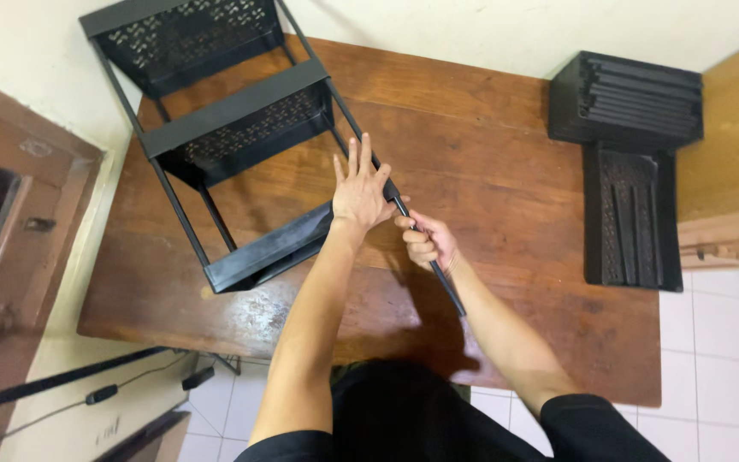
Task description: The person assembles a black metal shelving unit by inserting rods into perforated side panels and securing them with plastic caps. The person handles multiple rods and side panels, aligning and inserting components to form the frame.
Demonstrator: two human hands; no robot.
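I'm looking straight down at a brown wooden table (506, 154), and lying tilted across it is a black metal shelf rack (224, 128) with three perforated trays. My left hand (361, 190) is spread flat, fingers wide, pressing on the rack's side rail near the lowest tray; it grips nothing, just bears down. My right hand (425, 241) is closed in a fist around a thin black rod (421, 244) that runs in line with that rail and pokes out past my wrist toward the table's near edge.

By my reading, I'm at the joining step: the rod looks to be lined up with the rail end, one hand steadying the frame, the other feeding the rod. Whether the rod is already seated in the rail I can't tell, since the fingers cover the joint.

The next move calls for keeping the rod straight with the rail and the frame pinned so it can't slide on the glossy wood.

Off to the right, well apart, a stack of black panels (630, 94) sits with another perforated tray (630, 218) just in front of it.
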